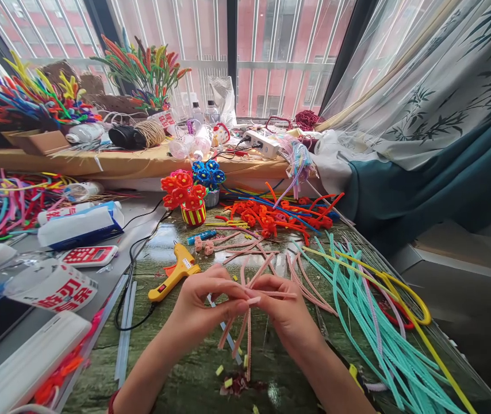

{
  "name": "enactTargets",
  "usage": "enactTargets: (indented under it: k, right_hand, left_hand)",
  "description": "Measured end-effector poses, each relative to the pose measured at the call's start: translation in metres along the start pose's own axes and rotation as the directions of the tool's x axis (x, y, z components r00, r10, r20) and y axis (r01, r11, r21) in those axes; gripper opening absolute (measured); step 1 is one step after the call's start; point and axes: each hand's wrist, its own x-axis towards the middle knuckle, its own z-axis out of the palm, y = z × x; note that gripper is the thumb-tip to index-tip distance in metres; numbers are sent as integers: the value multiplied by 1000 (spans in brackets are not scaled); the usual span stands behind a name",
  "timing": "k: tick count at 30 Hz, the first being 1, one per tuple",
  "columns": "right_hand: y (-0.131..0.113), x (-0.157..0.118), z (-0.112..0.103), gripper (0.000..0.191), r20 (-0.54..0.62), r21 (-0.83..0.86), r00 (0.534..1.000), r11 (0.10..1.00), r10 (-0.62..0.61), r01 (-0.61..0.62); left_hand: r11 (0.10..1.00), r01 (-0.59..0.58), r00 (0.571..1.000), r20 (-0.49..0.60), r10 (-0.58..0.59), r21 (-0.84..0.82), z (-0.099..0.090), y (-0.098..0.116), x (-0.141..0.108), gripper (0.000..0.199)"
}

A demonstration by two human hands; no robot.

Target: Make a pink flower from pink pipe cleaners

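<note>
My left hand (213,294) and my right hand (280,300) meet over the middle of the table, thumbs and fingertips pinched together. Between them they hold a pink pipe cleaner (283,295), its end pointing right across my right hand. More pink pipe cleaners (249,345) hang or lie just below the fingers; which of these are held I cannot tell. Beyond the hands, loose pink stems and small pink curled pieces (204,245) rest on the table. A yellow hot glue gun (175,272) lies left of my left hand. Clear glue sticks (125,328) are nearer the left edge.
Turquoise pipe cleaners (361,310) spread along the right side. Orange-red pieces (271,215) pile up at the back, near a striped pot of red flowers (192,214) and a blue-flowered pot (211,195). A black cable (130,287) curves behind the glue gun. Yellow scraps (228,382) lie in front.
</note>
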Motion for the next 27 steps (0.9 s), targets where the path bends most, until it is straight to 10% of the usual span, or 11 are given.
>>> enactTargets:
  k: [18, 27]
  right_hand:
    - [3, 3, -7, 20, 19, 92, 999, 995, 30, -31]
    - [3, 5, -9, 23, 8, 85, 999, 996, 35, -36]
  left_hand:
    - [927, 160, 980, -56, -190, -339, 8, 1, 0, 12]
    - [954, 199, 979, 12, -201, -227, 6, -4, 3, 13]
